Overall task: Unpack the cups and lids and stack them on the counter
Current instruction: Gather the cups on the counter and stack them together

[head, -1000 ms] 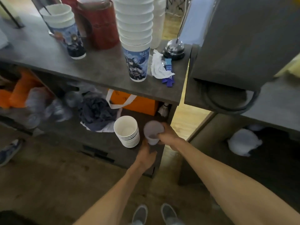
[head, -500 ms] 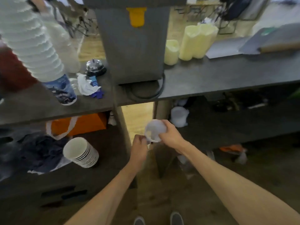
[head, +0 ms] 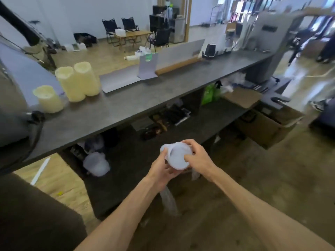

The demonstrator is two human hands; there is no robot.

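Held item: a translucent white stack of lids (head: 178,156) in thin plastic wrap, lower centre of the frame, held in the air in front of the table edge, above the lower shelf.
Left hand (head: 163,169): comes up from the lower middle; its grip is curled round the near, lower side of the stack, thumb up along the left edge.
Right hand (head: 196,156): enters from the lower right; its grip is pinched on the stack's right side, fingers (head: 188,142) arched over the top rim, thumb pressed on the flat face.
Wrap: a loose tail of clear plastic (head: 168,201) hangs down below the hands.
Table (head: 130,105): a long dark grey top running from the left edge to the upper right.
On the table, left: three pale yellow wrapped stacks (head: 76,86), two tall ones touching each other, a shorter one just beside them to the left; whether they hold cups or lids cannot be told.
On the table, centre: a flat grey sheet (head: 119,81) with an upright grey card (head: 147,67) behind it.
Lower shelf (head: 199,122): dark clutter, blurred; a crumpled whitish bag (head: 96,163) lies at its left end.
Right of frame: an open cardboard box (head: 266,127) on the floor beside the shelf.
Background: folding chairs (head: 119,28) and a small wooden table in the upper centre.
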